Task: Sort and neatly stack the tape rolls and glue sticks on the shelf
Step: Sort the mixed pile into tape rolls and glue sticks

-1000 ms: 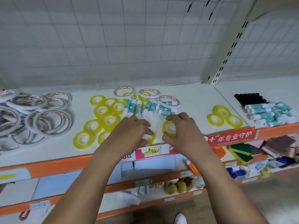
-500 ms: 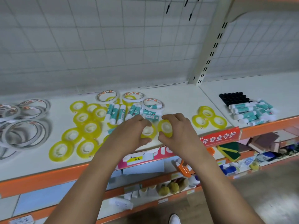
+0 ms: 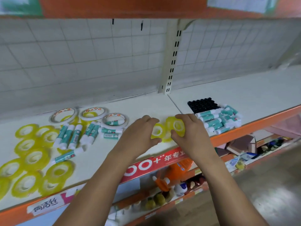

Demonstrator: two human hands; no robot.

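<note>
Left hand (image 3: 140,133) and right hand (image 3: 191,133) each grip 1 yellow tape roll (image 3: 157,132).

Tape rolls (image 3: 31,162) left of glue sticks (image 3: 73,136); both on shelf (image 3: 146,106).

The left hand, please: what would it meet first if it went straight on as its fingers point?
Probably the yellow tape roll at the left hand's fingertips, seemingly pinched there.
</note>
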